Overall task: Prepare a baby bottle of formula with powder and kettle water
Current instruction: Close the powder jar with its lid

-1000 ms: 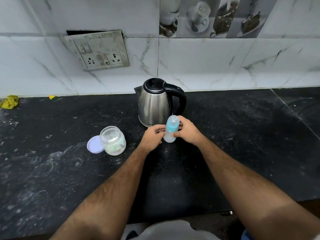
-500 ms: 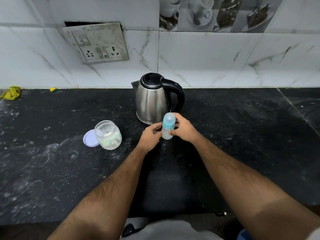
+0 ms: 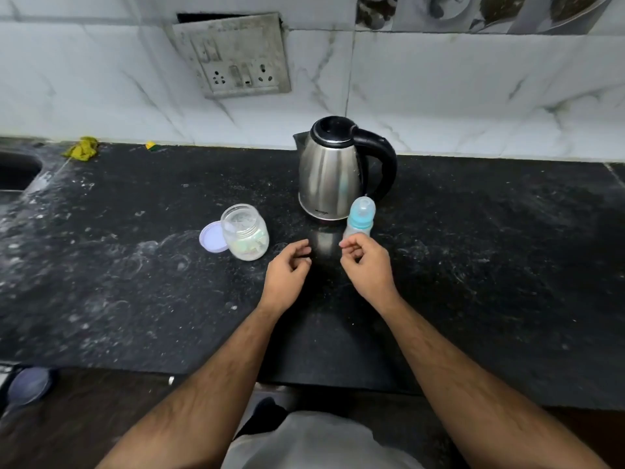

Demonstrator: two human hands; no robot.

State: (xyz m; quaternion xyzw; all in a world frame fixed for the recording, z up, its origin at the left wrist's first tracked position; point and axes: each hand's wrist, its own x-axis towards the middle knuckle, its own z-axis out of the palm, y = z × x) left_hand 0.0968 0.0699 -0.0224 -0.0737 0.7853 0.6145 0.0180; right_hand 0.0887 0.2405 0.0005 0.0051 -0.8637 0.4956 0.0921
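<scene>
Black stone forms the surface (image 3: 473, 265), and the capped baby bottle (image 3: 360, 218) stands upright on it just in front of the steel kettle (image 3: 329, 170) — toward the back edge, around mid-width. Both hands hover near the bottle, empty — the left hand (image 3: 287, 275) and right hand (image 3: 367, 265) with fingers loosely curled. An open jar (image 3: 245, 231) sits left of the kettle, its lid (image 3: 211, 236) beside it.

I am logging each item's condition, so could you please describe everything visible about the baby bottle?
The baby bottle stands upright on the black counter, just in front of the steel kettle. Its body looks like translucent plastic with pale, milky contents; a light blue collar and clear domed cap are on top. The right hand hovers at its base; whether they touch is unclear.
</scene>
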